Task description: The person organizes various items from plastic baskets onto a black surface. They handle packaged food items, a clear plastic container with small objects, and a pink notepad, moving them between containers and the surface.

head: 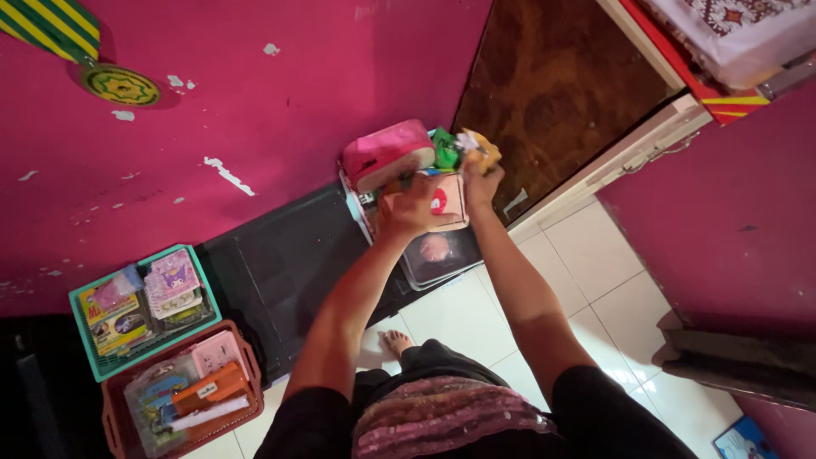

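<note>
Two hands work here: we see the left hand (pixel 414 208) clamped on a pale pink card packet (pixel 450 200), the right hand (pixel 481 180) pinching a crumpled yellow wrapper (pixel 481 149) above a clear plastic box (pixel 438 255).

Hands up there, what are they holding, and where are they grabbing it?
The left hand grips a pink packet by its left edge. The right hand pinches a yellowish wrapper from below.

Both hands — left (pixel 406 212), right (pixel 481 178) — hold small packets (pixel 448 197).
</note>
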